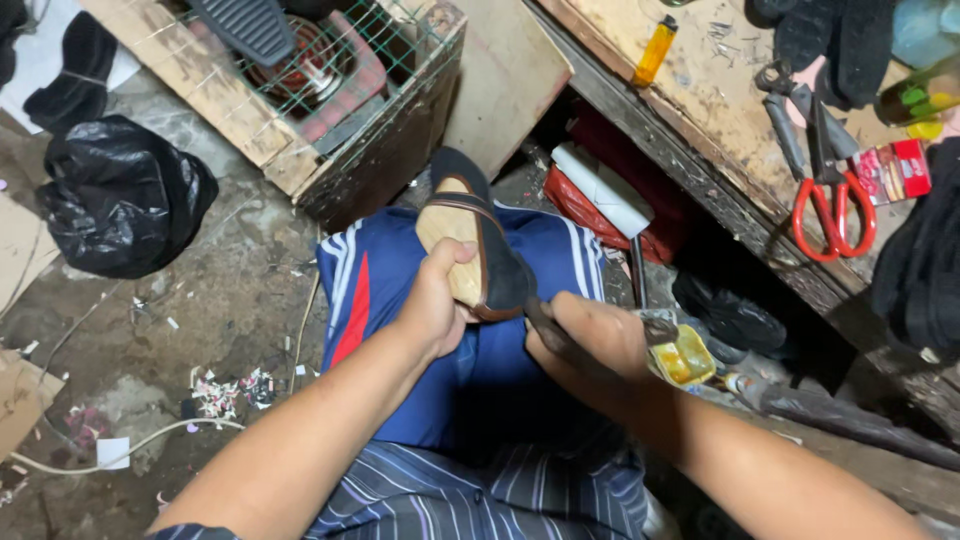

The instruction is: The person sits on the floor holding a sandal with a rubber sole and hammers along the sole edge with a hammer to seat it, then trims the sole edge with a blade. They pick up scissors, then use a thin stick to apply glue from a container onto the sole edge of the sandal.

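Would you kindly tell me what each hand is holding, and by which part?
The left hand grips a shoe by its heel end. The right hand holds a dark tool by its handle.

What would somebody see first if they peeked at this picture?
Right in the middle, the left hand holds a black shoe sole-up over the blue shorts, while the right hand presses a dark tool against its edge. At upper right, bright red-handled scissors lie on the worn wooden bench, and a black plastic bag sits on the floor at left.
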Demonstrator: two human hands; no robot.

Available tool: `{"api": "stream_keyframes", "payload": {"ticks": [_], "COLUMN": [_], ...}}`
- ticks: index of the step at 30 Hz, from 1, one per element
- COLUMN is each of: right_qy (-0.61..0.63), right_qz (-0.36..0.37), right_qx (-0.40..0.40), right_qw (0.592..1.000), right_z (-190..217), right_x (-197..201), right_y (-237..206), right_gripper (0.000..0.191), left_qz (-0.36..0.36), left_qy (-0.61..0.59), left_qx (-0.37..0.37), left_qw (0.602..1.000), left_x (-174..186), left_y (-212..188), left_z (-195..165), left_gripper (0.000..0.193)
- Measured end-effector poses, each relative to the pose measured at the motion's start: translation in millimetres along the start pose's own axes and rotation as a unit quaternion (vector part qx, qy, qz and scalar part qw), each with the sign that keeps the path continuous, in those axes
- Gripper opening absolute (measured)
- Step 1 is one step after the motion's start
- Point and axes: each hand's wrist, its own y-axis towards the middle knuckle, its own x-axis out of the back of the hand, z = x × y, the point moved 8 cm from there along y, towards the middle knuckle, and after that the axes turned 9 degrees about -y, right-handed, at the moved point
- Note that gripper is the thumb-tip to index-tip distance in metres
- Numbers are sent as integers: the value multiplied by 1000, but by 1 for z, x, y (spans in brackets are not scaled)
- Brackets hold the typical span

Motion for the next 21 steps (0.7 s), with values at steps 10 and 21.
{"api": "stream_keyframes", "payload": {"ticks": [10, 21], "right_qy": [157, 76], "right_qz": [15, 71], "right_qx": [-137, 60], "right_qw": [978, 993], "right_z": [-32, 12], "right_x": [-5, 20], "right_y": [-16, 24], "right_gripper": [17, 19], "left_qz": [31, 47], "left_qy": [-43, 8], "left_qx": [14, -54], "left_qw": [998, 997], "left_x": [-6, 0], "left_y": [-18, 5], "left_z": [1, -14], "left_gripper": [51, 51]}}
